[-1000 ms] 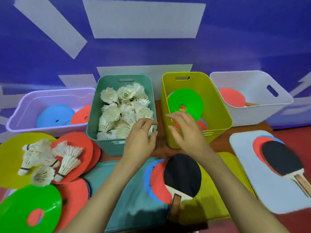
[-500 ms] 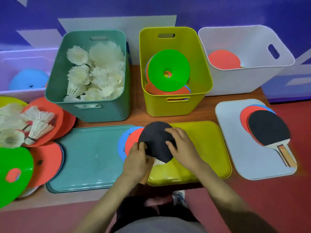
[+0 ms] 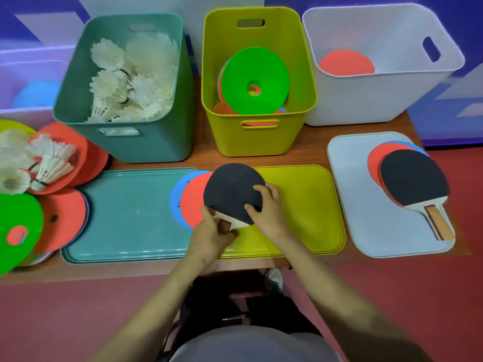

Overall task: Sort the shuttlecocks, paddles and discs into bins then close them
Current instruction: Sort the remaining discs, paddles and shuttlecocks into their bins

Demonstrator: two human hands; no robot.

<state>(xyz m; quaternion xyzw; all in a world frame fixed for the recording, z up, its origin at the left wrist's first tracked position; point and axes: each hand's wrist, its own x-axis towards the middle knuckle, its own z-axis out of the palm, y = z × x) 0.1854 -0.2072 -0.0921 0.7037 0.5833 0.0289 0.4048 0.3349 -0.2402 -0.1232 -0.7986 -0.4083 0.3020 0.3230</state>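
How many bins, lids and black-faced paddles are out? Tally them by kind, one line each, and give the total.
Bins: 4 (lilac bin, teal bin, yellow bin, white bin)
Lids: 3 (teal lid, yellow lid, white lid)
Black-faced paddles: 2 (held paddle, loose paddle)
Total: 9

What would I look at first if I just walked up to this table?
Probably the black paddle in the middle at the front, gripped by the left hand at its handle and the right hand at its edge. Next come the bright green disc in the yellow bin behind it and the heap of white shuttlecocks in the teal bin further left.
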